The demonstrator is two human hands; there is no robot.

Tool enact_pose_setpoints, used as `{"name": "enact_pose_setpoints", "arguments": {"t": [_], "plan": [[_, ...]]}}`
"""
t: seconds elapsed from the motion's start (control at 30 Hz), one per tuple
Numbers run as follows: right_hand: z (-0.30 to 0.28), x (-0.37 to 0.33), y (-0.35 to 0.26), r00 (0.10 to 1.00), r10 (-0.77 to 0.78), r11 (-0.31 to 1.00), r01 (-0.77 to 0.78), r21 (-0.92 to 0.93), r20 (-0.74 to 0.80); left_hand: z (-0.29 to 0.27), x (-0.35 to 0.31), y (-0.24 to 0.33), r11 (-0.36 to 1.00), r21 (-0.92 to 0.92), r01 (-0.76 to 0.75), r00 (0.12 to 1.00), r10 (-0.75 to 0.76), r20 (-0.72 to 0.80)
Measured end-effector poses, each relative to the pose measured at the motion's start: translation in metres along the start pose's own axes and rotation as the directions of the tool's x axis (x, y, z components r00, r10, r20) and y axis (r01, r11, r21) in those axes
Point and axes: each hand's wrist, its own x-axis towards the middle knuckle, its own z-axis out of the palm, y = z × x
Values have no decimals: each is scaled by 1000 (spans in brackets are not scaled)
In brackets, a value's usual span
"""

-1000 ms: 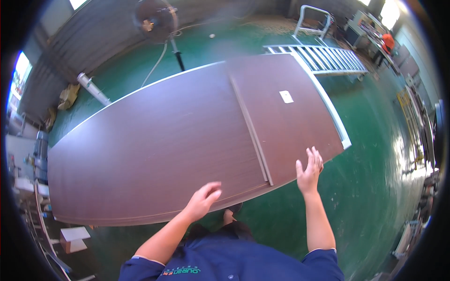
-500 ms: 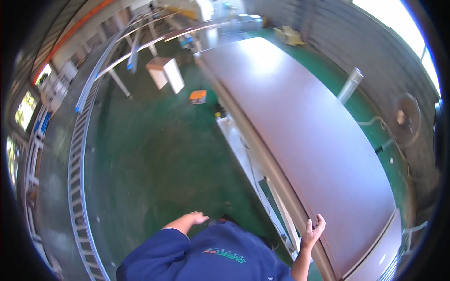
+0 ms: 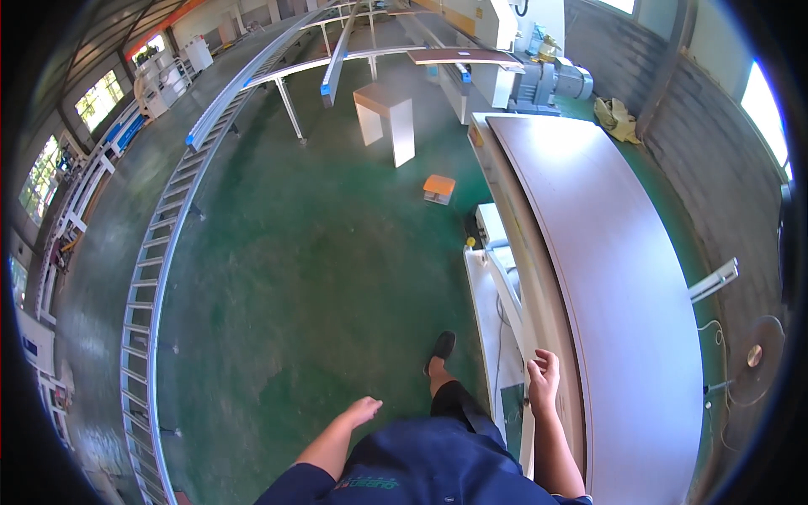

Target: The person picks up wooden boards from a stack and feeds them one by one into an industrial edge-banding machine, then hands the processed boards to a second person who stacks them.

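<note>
My left hand (image 3: 364, 411) hangs over the green floor in front of my body, its fingers curled in and nothing visible in them. Beside the long work table, my right hand (image 3: 544, 380) is raised with loosely bent fingers and the thumb apart, empty. It overlaps the table's beige edge (image 3: 539, 227) in the view; whether it touches cannot be told. A large, smooth, greyish-brown panel (image 3: 619, 278) lies flat on the table, to the right of that hand.
A roller conveyor (image 3: 151, 295) runs along the left. Ahead on the green floor (image 3: 311, 278) stand a small orange-topped box (image 3: 438, 188) and a brown-and-white open stand (image 3: 387, 105). Farther off are metal rails (image 3: 337, 63) and a grey motor (image 3: 551, 84). A round fan (image 3: 755, 355) stands at right.
The view has swung, with the table now farther right and more of the far machinery showing. My right hand has shifted off the panel's edge. My leg and dark shoe have come into view.
</note>
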Motion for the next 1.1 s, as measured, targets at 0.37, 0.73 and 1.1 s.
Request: {"name": "enact_pose_setpoints", "arguments": {"t": [0.37,0.73,1.1], "plan": [[191,279,-86,967,57,938,-136,318,247,-177,136,145,910,278,307,951,-281,-130],[229,551,-215,986,-22,935,-39,353,165,-276,390,517,861,-500,-96,970,-31,-240],[308,843,-265,980,192,914,-159,373,-53,-450,673,1006,613,-708,-351,936,258,-241]]}}
